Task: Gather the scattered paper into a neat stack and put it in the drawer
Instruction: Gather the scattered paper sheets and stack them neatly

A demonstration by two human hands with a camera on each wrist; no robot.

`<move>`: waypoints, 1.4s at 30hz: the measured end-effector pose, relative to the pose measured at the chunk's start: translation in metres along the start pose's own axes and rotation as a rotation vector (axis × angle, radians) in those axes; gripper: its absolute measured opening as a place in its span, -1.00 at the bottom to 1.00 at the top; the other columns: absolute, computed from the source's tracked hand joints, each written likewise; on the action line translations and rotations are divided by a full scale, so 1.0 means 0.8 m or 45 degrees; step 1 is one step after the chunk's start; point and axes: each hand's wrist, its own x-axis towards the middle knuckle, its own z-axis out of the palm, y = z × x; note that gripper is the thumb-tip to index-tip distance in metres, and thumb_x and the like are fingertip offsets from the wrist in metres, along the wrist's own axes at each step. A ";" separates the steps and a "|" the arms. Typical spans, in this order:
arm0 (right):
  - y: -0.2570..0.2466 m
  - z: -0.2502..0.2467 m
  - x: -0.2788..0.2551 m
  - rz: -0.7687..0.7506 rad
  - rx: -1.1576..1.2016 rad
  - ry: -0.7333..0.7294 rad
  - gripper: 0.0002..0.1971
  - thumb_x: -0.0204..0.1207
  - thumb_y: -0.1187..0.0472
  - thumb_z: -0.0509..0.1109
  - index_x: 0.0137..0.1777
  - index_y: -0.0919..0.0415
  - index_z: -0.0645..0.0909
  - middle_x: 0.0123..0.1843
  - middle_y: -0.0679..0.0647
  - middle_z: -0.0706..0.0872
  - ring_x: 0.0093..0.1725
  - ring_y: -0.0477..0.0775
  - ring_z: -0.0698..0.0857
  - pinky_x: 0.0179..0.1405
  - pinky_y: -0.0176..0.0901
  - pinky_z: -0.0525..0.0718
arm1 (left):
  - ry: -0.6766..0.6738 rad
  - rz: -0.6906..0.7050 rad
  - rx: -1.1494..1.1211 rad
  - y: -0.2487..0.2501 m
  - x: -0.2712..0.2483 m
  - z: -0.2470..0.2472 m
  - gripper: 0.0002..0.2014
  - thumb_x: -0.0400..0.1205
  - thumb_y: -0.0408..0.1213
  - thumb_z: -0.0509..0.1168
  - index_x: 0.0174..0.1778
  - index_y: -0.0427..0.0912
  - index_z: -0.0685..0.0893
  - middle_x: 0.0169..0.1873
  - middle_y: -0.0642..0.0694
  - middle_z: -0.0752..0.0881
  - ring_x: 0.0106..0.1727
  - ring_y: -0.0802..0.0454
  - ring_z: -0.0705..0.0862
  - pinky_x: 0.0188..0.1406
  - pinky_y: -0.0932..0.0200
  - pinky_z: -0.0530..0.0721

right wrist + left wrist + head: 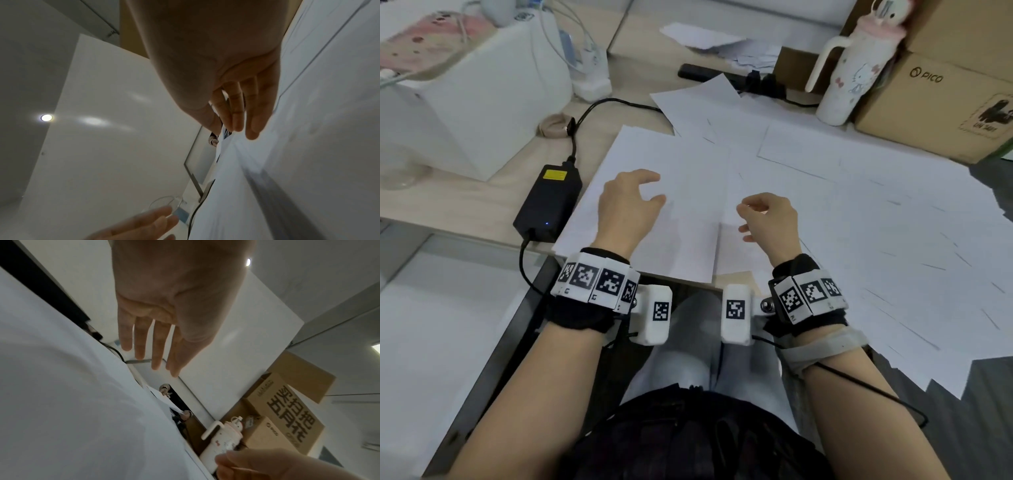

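- Grip first: my left hand (pixel 628 205) isn't holding anything, fingers loose and a bit spread, hanging just over the paper. The left wrist view shows the fingers (pixel 141 339) pretty much straight.
- My right hand (pixel 770 219) has nothing in it either. Fingers gently curled in the head view, straighter and side by side (pixel 236 110) in the right wrist view. Can't really tell if any fingertip actually touches a sheet.
- The scattered paper (pixel 808 212) is all over the desk (pixel 465 202), overlapping white sheets fanning from right under my hands out to about 3 o'clock, some poking past the desk's near edge.
- A few more loose sheets (pixel 705 36) sit way back at 12 o'clock.
- At 9 o'clock from my left hand, just beside the paper's edge, there's a black power brick (pixel 549 202) with its cable running off the desk.
- Further out at 10 o'clock, a white box (pixel 482 102).
- At 1 to 2 o'clock there's a white tumbler (pixel 849 78) with a handle, right next to a cardboard box (pixel 935 102) marked PICO.
- A black power strip (pixel 722 77) lies at 12 o'clock, partly under the sheets.
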 end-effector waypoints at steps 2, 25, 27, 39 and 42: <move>0.005 -0.016 0.002 -0.034 0.012 0.052 -0.78 0.52 0.30 0.34 0.11 0.32 0.69 -0.16 -0.02 0.69 -0.27 0.12 0.77 -0.19 -0.01 0.80 | -0.095 0.010 -0.085 0.019 -0.003 0.015 -0.69 0.58 -0.28 0.40 0.25 -0.15 0.70 0.28 -0.07 0.69 0.38 0.01 0.58 0.43 0.12 0.46; 0.124 -0.213 0.056 0.514 -0.716 0.018 -0.05 0.30 0.02 0.62 0.63 0.05 0.17 0.72 0.05 0.00 0.69 0.23 -0.16 0.55 0.49 -0.11 | -0.441 -0.588 -0.431 0.137 0.028 0.210 -0.35 0.60 -0.25 0.32 0.59 -0.19 0.20 0.51 -0.23 0.33 0.51 -0.18 0.31 0.24 0.03 0.42; 0.129 -0.215 0.059 0.518 -0.710 0.008 -0.07 0.28 -0.05 0.62 0.60 0.05 0.22 0.71 0.04 0.03 0.68 0.21 -0.08 0.56 0.49 -0.11 | -0.365 -0.668 -0.540 0.140 0.032 0.215 -0.34 0.60 -0.28 0.32 0.60 -0.15 0.20 0.50 -0.24 0.31 0.46 -0.16 0.35 0.15 0.08 0.44; 0.130 -0.216 0.067 0.470 -0.824 0.012 -0.33 0.43 -0.21 0.42 0.52 -0.13 0.34 0.58 0.01 0.25 0.58 0.18 0.15 0.46 0.58 0.06 | -0.326 -0.712 -0.600 0.142 0.049 0.234 -0.68 0.60 -0.31 0.33 0.27 -0.06 0.57 0.08 0.05 0.53 0.35 -0.11 0.33 -0.07 0.13 0.46; 0.130 -0.217 0.068 0.420 -0.858 0.091 -0.52 0.58 -0.25 0.22 0.44 -0.10 0.48 0.53 0.00 0.40 0.57 0.17 0.21 0.43 0.65 -0.08 | -0.367 -0.694 -0.538 0.144 0.044 0.236 -0.71 0.60 -0.27 0.33 0.24 0.03 0.57 0.19 -0.03 0.49 0.46 -0.14 0.28 -0.03 0.17 0.41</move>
